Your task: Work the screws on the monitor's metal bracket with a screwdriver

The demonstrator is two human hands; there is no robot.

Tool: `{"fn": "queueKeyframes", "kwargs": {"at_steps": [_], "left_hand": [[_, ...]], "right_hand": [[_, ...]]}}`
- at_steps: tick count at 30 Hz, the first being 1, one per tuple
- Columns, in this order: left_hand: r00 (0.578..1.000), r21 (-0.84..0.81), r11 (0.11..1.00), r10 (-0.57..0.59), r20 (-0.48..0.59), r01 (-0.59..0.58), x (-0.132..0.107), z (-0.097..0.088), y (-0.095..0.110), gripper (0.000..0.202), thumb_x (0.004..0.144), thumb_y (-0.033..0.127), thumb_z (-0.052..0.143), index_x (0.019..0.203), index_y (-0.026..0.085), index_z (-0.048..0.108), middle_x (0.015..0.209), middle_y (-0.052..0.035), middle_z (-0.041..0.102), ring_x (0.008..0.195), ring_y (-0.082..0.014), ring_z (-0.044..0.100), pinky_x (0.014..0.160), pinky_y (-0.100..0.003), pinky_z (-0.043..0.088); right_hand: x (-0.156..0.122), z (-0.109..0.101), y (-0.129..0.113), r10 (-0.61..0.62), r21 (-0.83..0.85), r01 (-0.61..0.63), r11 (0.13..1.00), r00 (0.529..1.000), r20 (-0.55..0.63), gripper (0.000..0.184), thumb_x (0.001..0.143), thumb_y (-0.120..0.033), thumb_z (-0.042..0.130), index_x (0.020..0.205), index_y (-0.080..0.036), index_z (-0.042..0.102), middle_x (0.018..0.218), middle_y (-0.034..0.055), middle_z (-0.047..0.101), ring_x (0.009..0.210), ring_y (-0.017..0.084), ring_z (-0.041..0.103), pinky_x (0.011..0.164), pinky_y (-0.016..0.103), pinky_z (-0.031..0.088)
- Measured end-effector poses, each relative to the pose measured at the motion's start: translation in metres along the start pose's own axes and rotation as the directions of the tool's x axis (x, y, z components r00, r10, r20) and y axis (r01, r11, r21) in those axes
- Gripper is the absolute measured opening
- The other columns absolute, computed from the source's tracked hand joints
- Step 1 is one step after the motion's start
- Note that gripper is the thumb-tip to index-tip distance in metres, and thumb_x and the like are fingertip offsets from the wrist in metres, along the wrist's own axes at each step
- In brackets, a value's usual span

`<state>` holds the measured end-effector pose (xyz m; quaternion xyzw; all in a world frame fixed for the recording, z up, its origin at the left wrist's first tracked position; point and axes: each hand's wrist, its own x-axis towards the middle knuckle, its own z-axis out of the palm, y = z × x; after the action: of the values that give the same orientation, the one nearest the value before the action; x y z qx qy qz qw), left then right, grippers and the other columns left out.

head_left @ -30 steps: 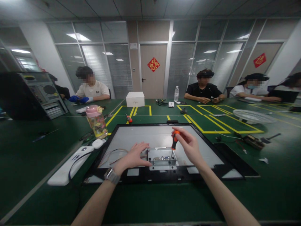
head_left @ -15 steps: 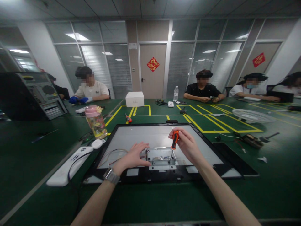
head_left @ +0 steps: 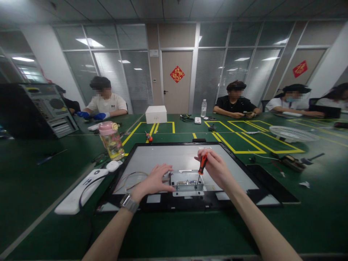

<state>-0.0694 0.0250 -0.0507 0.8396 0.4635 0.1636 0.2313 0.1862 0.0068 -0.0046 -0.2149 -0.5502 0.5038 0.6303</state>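
Note:
A monitor panel (head_left: 174, 157) lies face down on the green table, its grey back up inside a black frame. Near its front edge sits a small metal bracket plate (head_left: 187, 183). My left hand (head_left: 154, 180) rests flat beside the plate's left edge, fingers spread, a watch on the wrist. My right hand (head_left: 214, 167) is closed round an orange-and-black screwdriver (head_left: 202, 165), held upright with its tip down on the plate's right part. Thin wires (head_left: 130, 179) run across the panel left of my left hand.
A pink-lidded bottle (head_left: 111, 140), a white mouse (head_left: 112, 166) and a white power strip (head_left: 78, 190) lie to the left. A computer case (head_left: 40, 110) stands far left. A white box (head_left: 156, 114), a fan grille (head_left: 290, 133) and several seated people are across the table.
My right hand has shifted its fingers round the screwdriver handle, covering more of it, as if turning it. My left hand and the panel have stayed put.

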Motion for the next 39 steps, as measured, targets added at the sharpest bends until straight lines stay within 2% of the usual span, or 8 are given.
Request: {"fn": "queueKeyframes", "kwargs": {"at_steps": [2,7,14,18,25,29,36,39], "left_hand": [[1.0,-0.005,1.0,-0.001,0.002,0.001,-0.0002,-0.0002,0.0001,0.075,0.062,0.051,0.079,0.127,0.025,0.053,0.146,-0.0092,0.043,0.14,-0.0302,0.029,0.118,-0.049,0.009],[1.0,-0.003,1.0,-0.005,0.007,0.005,-0.0005,-0.0009,0.0012,0.074,0.063,0.05,0.079,0.127,0.025,0.052,0.147,-0.0089,0.042,0.141,-0.0294,0.028,0.118,-0.049,0.008],[1.0,0.003,1.0,-0.007,0.013,0.007,-0.0002,-0.001,0.0015,0.074,0.062,0.052,0.078,0.127,0.025,0.053,0.147,-0.0089,0.042,0.141,-0.0304,0.028,0.118,-0.049,0.008],[1.0,-0.005,1.0,0.001,0.01,-0.001,-0.0006,-0.0011,0.0011,0.074,0.062,0.053,0.078,0.127,0.027,0.052,0.147,-0.0084,0.042,0.141,-0.0296,0.028,0.118,-0.049,0.008],[1.0,0.004,1.0,-0.005,0.012,0.005,-0.0007,-0.0011,0.0009,0.075,0.063,0.052,0.078,0.128,0.026,0.052,0.147,-0.0081,0.042,0.141,-0.0296,0.028,0.118,-0.048,0.008],[1.0,0.013,1.0,-0.006,0.016,0.005,-0.0003,-0.0008,0.001,0.076,0.063,0.051,0.079,0.128,0.025,0.051,0.147,-0.0089,0.042,0.141,-0.0293,0.028,0.118,-0.048,0.008],[1.0,0.016,1.0,-0.015,0.017,0.015,-0.0008,-0.0024,0.0044,0.074,0.063,0.05,0.079,0.128,0.025,0.052,0.147,-0.0093,0.041,0.141,-0.0289,0.028,0.118,-0.049,0.009],[1.0,0.007,1.0,-0.012,0.021,0.011,-0.001,-0.0027,0.0043,0.075,0.063,0.05,0.079,0.128,0.025,0.052,0.148,-0.009,0.041,0.141,-0.0291,0.027,0.118,-0.049,0.008]], "right_hand": [[0.0001,-0.0014,-0.0003,-0.011,-0.043,0.01,0.999,1.0,-0.013,0.019,0.078,-0.043,0.071,0.076,-0.025,0.068,0.084,0.0005,0.06,0.083,0.017,0.058,0.087,0.035,0.047],[0.0003,-0.0032,0.0001,0.008,-0.04,-0.008,0.999,1.0,0.003,0.024,0.084,-0.044,0.063,0.099,-0.026,0.067,0.08,0.0011,0.063,0.079,0.018,0.06,0.08,0.035,0.049],[0.0002,-0.0038,0.0016,0.011,-0.073,-0.012,0.997,1.0,-0.017,0.021,0.076,-0.045,0.073,0.086,-0.027,0.071,0.086,0.0008,0.064,0.086,0.019,0.059,0.092,0.039,0.046],[-0.0013,0.0,-0.0002,0.084,-0.007,-0.083,0.997,0.996,0.035,0.027,0.083,-0.044,0.066,0.102,-0.026,0.068,0.086,0.0026,0.066,0.083,0.019,0.061,0.087,0.039,0.047],[-0.0012,0.0011,0.0004,0.043,0.012,-0.042,0.999,0.999,-0.005,0.019,0.078,-0.042,0.071,0.084,-0.025,0.07,0.091,0.0011,0.061,0.081,0.016,0.057,0.083,0.033,0.048],[-0.0017,0.0009,0.0,0.06,0.009,-0.06,0.998,0.998,-0.002,0.021,0.08,-0.043,0.069,0.092,-0.025,0.07,0.081,0.0011,0.062,0.074,0.016,0.057,0.071,0.03,0.048],[-0.0021,0.0013,0.0023,0.051,0.015,-0.051,0.999,0.999,-0.012,0.018,0.078,-0.041,0.072,0.085,-0.025,0.07,0.087,0.0015,0.064,0.08,0.017,0.059,0.075,0.032,0.048],[-0.0021,0.002,0.0023,0.08,0.017,-0.08,0.997,0.997,0.008,0.022,0.08,-0.042,0.07,0.094,-0.025,0.069,0.084,0.002,0.064,0.078,0.018,0.059,0.074,0.032,0.048]]}}
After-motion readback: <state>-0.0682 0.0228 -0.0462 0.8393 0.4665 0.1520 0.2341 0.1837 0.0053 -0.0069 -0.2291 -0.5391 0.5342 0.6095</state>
